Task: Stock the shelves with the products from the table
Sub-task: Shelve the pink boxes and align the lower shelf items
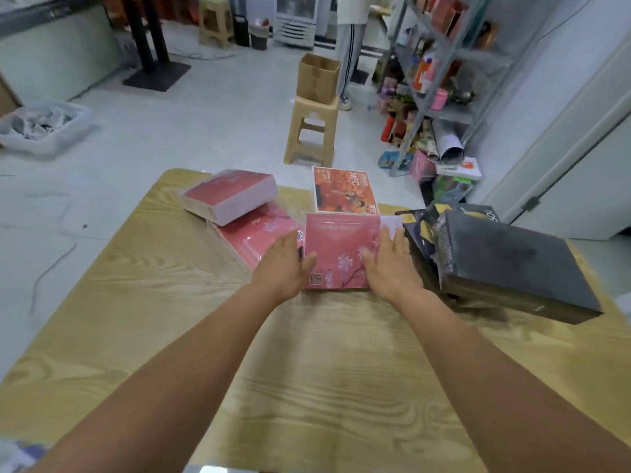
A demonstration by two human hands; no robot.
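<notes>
Partly hidden — the pink box (341, 249), under left hand (283, 269) and right hand (391, 268).

Left hand (285, 268) and right hand (389, 268) flank the pink box (341, 245) — both flat.

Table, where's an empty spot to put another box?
The table is bare on its near half and along its left side beside the stacked pink boxes. The far end is crowded across to the black box.

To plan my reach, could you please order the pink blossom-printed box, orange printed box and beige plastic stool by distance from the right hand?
1. Pink blossom-printed box, touching the right hand.
2. Orange printed box, behind it.
3. Beige plastic stool, on the floor beyond.
</notes>
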